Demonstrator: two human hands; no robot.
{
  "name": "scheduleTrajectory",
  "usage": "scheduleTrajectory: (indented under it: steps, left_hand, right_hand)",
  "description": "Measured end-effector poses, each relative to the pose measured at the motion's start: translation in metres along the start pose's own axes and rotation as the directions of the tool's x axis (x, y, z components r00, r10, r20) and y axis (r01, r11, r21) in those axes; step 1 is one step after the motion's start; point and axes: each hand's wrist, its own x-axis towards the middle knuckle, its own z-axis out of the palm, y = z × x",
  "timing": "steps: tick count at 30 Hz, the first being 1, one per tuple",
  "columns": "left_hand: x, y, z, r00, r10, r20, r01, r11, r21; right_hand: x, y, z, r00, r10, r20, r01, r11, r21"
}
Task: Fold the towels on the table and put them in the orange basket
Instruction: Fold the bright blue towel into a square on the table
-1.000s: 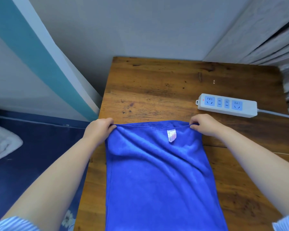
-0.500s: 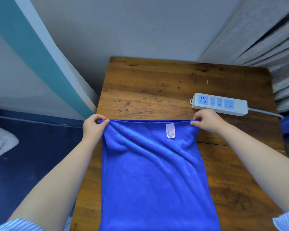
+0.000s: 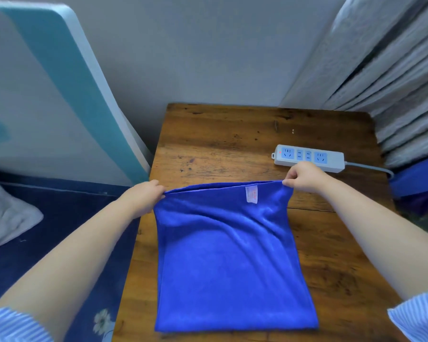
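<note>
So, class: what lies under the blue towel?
The blue towel lies on the wooden table, both hands pinching its far corners. Whatever sits beneath the cloth is covered.

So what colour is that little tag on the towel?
White with faint reddish print, on the blue towel's tag; head view.

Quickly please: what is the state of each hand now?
Left hand: closed, pinching the far left corner of the blue microfibre towel.
Right hand: closed, pinching its far right corner.
</note>
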Motion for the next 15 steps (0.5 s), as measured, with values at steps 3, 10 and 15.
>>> scheduleTrajectory:
  steps: [3,10,15]
  left_hand:
    - [-0.019,0.0,-0.009,0.995,0.095,0.014,-0.095,0.962,0.256]
    - [-0.07,0.013,-0.02,0.954,0.292,-0.068,-0.224,0.847,0.482]
    - [-0.105,0.026,-0.027,0.941,0.309,-0.141,-0.161,0.771,0.617]
  right_hand:
    - [-0.021,0.001,-0.008,1.0,-0.025,-0.014,0.024,1.0,-0.02]
    - [-0.08,0.003,-0.02,0.985,-0.09,-0.149,0.074,0.991,-0.107]
    - [-0.122,0.013,-0.014,0.955,-0.175,-0.241,0.119,0.966,-0.23]
